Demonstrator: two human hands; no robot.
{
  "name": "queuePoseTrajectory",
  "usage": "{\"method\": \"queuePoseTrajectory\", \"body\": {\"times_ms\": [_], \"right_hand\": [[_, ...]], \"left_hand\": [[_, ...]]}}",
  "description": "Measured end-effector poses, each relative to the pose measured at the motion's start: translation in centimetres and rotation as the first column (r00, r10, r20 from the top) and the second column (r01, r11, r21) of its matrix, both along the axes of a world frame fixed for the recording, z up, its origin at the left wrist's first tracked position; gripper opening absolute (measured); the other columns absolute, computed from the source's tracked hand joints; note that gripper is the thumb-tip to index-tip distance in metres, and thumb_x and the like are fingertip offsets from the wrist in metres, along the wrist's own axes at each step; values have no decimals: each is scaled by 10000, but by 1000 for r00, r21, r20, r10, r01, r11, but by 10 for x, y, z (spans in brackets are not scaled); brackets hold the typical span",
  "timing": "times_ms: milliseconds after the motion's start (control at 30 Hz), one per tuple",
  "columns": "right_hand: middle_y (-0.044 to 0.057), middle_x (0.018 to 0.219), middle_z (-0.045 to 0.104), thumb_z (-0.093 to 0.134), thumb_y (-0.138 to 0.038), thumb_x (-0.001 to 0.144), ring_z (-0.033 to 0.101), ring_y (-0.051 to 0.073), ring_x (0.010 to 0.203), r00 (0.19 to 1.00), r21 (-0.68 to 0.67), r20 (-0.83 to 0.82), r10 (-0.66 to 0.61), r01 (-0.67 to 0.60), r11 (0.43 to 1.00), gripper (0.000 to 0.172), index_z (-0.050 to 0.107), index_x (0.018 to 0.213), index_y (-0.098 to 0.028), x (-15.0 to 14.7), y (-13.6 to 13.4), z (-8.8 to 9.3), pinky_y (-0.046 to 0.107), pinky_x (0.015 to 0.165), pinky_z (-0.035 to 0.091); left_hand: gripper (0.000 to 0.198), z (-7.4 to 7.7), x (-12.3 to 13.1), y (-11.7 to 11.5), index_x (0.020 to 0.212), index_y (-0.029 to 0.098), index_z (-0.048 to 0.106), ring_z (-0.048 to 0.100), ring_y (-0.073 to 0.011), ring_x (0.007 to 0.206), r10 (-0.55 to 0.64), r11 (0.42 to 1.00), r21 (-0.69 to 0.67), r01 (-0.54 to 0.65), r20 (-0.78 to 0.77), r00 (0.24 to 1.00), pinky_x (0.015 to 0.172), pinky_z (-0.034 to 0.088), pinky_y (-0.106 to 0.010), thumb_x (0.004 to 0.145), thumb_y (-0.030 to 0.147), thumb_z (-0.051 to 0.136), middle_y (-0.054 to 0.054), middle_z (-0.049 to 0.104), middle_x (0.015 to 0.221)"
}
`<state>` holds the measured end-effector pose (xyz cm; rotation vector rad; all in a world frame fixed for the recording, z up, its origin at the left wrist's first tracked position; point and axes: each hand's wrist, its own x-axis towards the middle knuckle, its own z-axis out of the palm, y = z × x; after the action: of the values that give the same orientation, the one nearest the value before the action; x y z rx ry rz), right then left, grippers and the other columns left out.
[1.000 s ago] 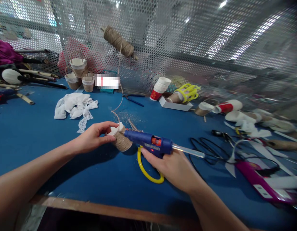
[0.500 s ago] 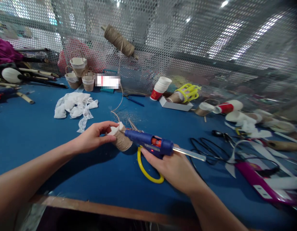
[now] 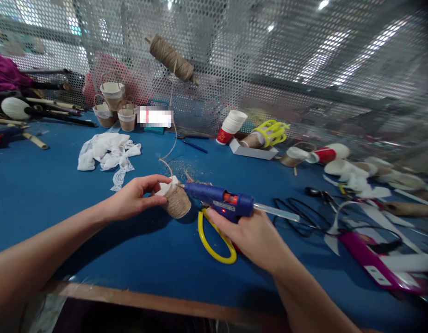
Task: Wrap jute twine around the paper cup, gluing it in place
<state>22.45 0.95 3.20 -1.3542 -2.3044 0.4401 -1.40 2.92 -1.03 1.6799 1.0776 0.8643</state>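
While the cup (image 3: 176,202) is being held tilted on the table (image 3: 43,194) by the left hand (image 3: 133,201), thumb and fingers pinched at its white rim, the glue gun (image 3: 220,203) is being gripped by the right hand (image 3: 255,236), nozzle at the cup. The gun's handle is being hidden by curled fingers, and the scissors (image 3: 214,243) are being partly covered.

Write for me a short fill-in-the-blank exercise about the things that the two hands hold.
1. The right hand holds a glue gun with a ____ body.
2. The left hand grips a twine-wrapped cup whose inside is ____.
3. The scissors lying under the gun have ____ handles.
Missing words: blue; white; yellow.
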Motion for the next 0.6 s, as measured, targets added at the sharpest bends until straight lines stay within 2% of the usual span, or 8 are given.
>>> {"method": "queuePoseTrajectory", "body": {"times_ms": [100, 333, 600], "right_hand": [[-2, 535, 547, 482, -291, 796, 495, 127, 469, 999, -43, -39, -26, 25, 999, 184, 593, 718, -167, 1, 0, -2, 256, 453, 415], [-26, 458, 458, 492, -294, 777, 437, 111, 417, 997, -112, -54, -62, 56, 992, 196, 526, 620, -182, 1, 3, -3, 244, 401, 357], [-23, 472, 503, 504, -344, 782, 474, 115, 425, 991, -194, -94, -99, 80, 978, 228, 504, 617, -187, 2, 0, -2, 247, 418, 391]], "left_hand": [[410, -1, -1, 0, 1125, 138, 516, 552, -155, 774, -11, 1000, 7, 11, -5, 1000, 760, 440, -325, 740, 266, 577, -40, 602, 857], [441, 0, 0, 1, 1148, 112, 493, 545, -161, 780, -27, 1000, -8, 27, -4, 1000, 783, 437, -351, 741, 266, 562, -50, 591, 873], [449, 1, 0, 0, 1161, 113, 491, 545, -162, 784, -28, 999, -19, 28, -16, 999, 791, 432, -359, 747, 272, 560, -48, 582, 871]]}}
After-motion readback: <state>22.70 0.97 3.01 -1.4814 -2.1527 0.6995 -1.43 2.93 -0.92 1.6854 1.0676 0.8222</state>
